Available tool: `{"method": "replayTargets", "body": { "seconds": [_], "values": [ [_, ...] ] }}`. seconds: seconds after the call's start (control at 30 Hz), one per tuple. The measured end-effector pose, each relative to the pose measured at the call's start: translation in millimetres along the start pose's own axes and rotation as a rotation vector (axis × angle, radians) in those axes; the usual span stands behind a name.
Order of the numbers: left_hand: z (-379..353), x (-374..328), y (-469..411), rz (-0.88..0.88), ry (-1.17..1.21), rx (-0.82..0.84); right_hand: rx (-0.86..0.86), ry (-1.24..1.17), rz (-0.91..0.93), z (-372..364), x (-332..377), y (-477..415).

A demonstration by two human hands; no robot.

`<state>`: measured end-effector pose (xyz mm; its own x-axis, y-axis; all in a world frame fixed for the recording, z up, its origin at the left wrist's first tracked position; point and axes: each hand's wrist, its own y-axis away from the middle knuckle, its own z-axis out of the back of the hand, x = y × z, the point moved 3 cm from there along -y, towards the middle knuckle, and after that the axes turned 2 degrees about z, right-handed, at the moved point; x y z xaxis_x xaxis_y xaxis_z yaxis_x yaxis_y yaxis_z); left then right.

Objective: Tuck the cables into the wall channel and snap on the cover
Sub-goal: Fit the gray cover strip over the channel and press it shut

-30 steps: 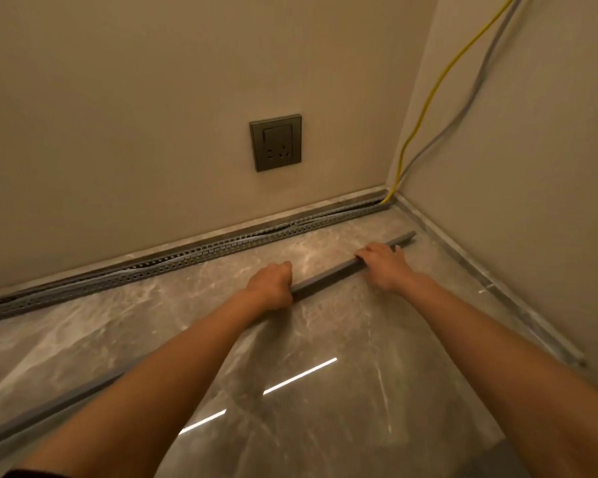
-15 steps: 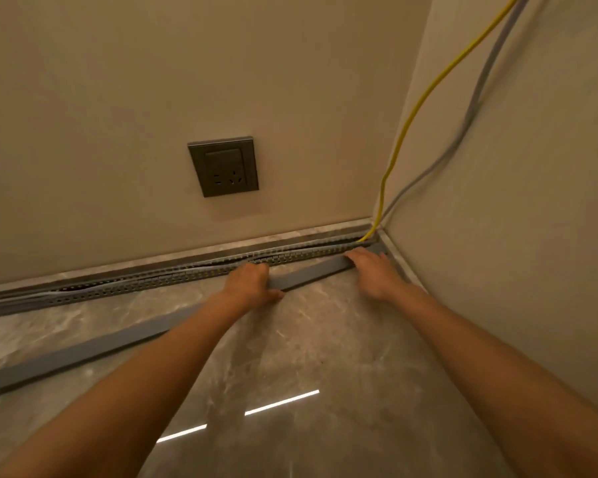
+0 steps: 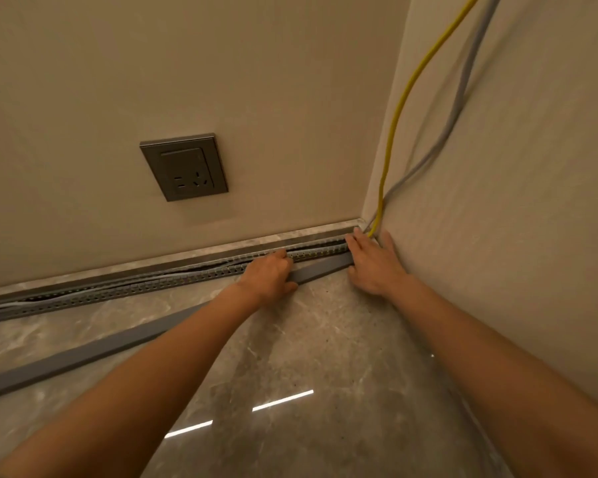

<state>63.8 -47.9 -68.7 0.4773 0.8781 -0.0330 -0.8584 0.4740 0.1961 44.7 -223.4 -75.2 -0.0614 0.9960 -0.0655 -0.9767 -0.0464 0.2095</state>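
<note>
A slotted grey wall channel (image 3: 125, 291) runs along the base of the back wall, with cables lying inside it. A yellow cable (image 3: 399, 108) and a grey cable (image 3: 463, 88) come down the right wall into the corner. The long grey cover strip (image 3: 83, 357) lies slanted on the floor, its right end close to the channel. My left hand (image 3: 268, 276) grips the cover near that end. My right hand (image 3: 373, 263) holds the cover's tip by the corner, fingers reaching onto the channel.
A dark grey wall socket (image 3: 184, 167) sits on the back wall above the channel. The right wall stands close beside my right arm. The glossy marble floor (image 3: 325, 357) reflects two strip lights.
Both hands have carried the cover's right end across the floor up to the channel at the corner. The view has come closer to the wall.
</note>
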Motion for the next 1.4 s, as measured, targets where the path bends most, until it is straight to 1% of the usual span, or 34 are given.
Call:
{"method": "replayTargets", "body": {
  "seconds": [0.07, 0.17, 0.3, 0.37, 0.43, 0.53, 0.67, 0.77, 0.9, 1.03, 1.23, 1.4],
  "values": [
    [1, 1, -1, 0.004, -0.005, 0.03, 0.015, 0.018, -0.002, 1, -2, -2],
    [3, 1, -1, 0.014, -0.028, 0.048, 0.015, -0.032, -0.001, 10, -3, -9],
    [10, 6, 0, 0.013, 0.035, -0.006, 0.047, -0.093, 0.027, 20, -7, -13],
    [13, 10, -2, 0.006, 0.081, -0.005, 0.057, -0.1, 0.044, 19, -8, -12],
    [14, 12, -7, -0.01, 0.097, 0.035, 0.032, -0.098, 0.052, 18, -8, -12],
    [12, 10, -13, -0.008, 0.102, 0.041, 0.006, -0.095, 0.052, 18, -8, -14],
    [9, 2, -17, -0.056, 0.107, -0.045, -0.022, -0.06, 0.053, 18, -9, -16],
    [7, 4, -19, -0.034, 0.168, -0.119, -0.053, -0.045, 0.04, 17, -10, -18],
    [4, 8, -23, -0.032, 0.14, -0.174, -0.069, -0.067, 0.022, 20, -10, -18],
    [6, 15, -27, -0.036, 0.175, -0.224, -0.079, -0.047, 0.041, 21, -10, -18],
    [13, 2, -29, -0.023, 0.034, -0.208, -0.129, -0.017, 0.049, 14, -10, -18],
    [6, -22, -34, -0.103, -0.181, -0.242, -0.159, -0.051, 0.056, 10, -11, -16]
  ]
}}
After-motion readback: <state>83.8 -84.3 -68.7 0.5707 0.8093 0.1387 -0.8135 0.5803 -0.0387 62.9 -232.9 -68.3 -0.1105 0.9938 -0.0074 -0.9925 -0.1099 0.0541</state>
